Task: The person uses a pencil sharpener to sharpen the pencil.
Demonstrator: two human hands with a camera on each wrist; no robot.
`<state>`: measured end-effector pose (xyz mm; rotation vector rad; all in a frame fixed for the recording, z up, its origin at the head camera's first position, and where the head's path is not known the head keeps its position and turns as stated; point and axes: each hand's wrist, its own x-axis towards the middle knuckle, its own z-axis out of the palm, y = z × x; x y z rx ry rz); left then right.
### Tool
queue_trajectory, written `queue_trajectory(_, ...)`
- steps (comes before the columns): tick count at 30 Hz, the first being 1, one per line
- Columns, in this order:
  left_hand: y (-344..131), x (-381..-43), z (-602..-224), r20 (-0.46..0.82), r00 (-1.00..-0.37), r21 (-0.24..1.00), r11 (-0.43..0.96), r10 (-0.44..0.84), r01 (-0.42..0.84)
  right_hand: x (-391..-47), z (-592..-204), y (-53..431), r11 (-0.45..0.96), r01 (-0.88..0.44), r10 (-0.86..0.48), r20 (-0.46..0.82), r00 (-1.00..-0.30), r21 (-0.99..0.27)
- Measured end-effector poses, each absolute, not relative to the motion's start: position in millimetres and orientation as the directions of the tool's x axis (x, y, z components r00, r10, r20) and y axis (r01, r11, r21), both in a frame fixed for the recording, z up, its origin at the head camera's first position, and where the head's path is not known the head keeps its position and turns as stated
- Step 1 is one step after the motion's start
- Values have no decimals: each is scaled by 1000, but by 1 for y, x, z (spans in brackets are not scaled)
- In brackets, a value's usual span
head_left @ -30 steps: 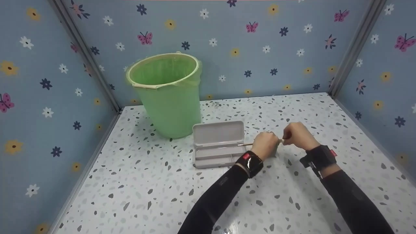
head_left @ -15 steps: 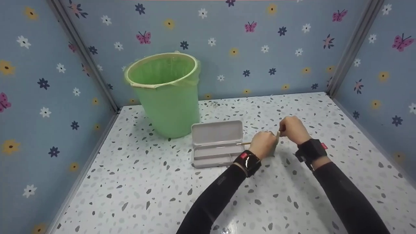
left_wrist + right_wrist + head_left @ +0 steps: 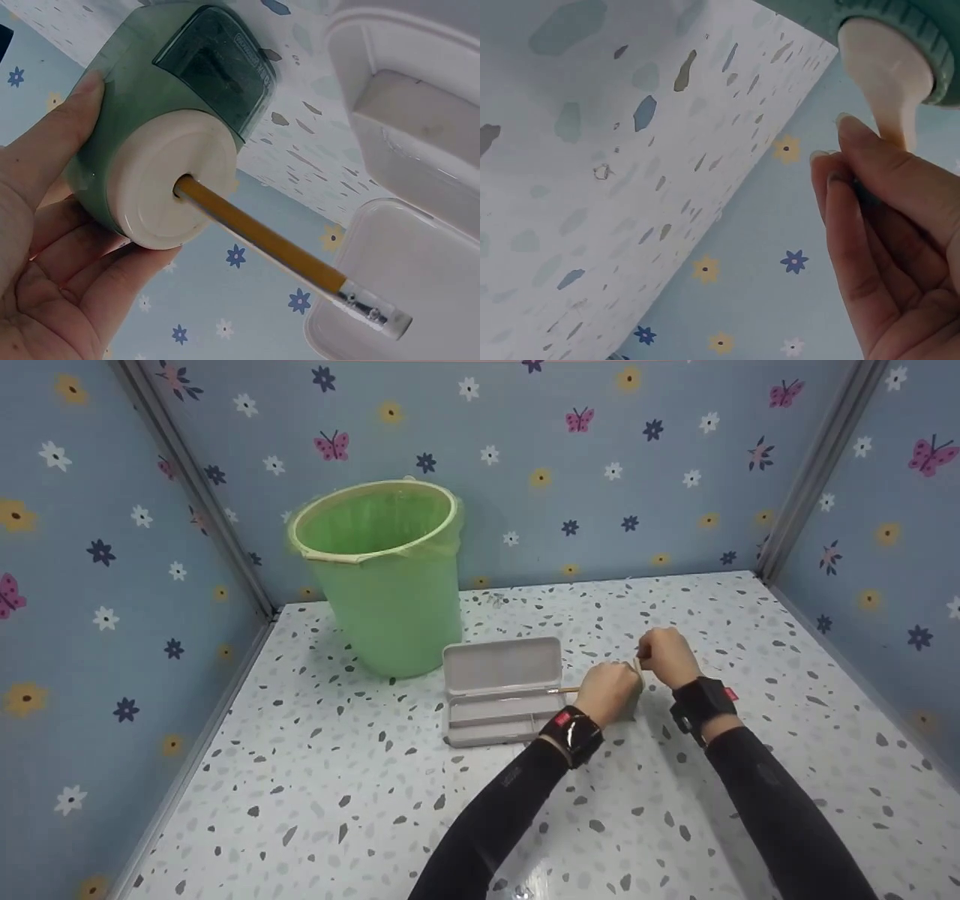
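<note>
A green hand-crank pencil sharpener (image 3: 135,64) with a cream round front and a dark translucent shavings drawer (image 3: 217,67) is gripped by my left hand (image 3: 610,690). A yellow pencil (image 3: 262,236) sits in its front hole, eraser end outward and pointing left toward the open case. On the far side, my right hand (image 3: 669,658) pinches the end of the cream crank handle (image 3: 889,75) between thumb and fingers. The handle's knob is mostly hidden by those fingers. The pencil's tip is hidden inside the sharpener.
An open grey pencil case (image 3: 501,667) with divided compartments lies just left of my left hand. Behind it, to the left, stands a green lined bin (image 3: 397,607). Flowered blue walls (image 3: 525,495) enclose the speckled table (image 3: 337,810).
My right hand has moved up and left, bringing the crank handle round to a more upright position. The left hand, sharpener and pencil stay nearly in place.
</note>
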<state>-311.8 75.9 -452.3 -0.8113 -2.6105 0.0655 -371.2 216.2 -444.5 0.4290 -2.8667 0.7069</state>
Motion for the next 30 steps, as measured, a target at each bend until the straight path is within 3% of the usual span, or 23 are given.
queue_trajectory(15,74,-312,-452,340,-750,-74,811,568,580,-379,-468,221,834,-246,-224,105,-969,-493)
queue_trajectory(20,74,-313,-455,350,-748,-76,813,564,578,-378,-471,223,836,-262,-243,102,-965,-482)
queue_trajectory(27,73,-313,-456,366,-744,-109,820,559,562,-370,-475,223,849,-215,-249,-6,-969,-483)
queue_trajectory(30,74,-313,-457,376,-736,-138,819,564,557,-366,-477,224,841,-236,-261,18,-965,-487)
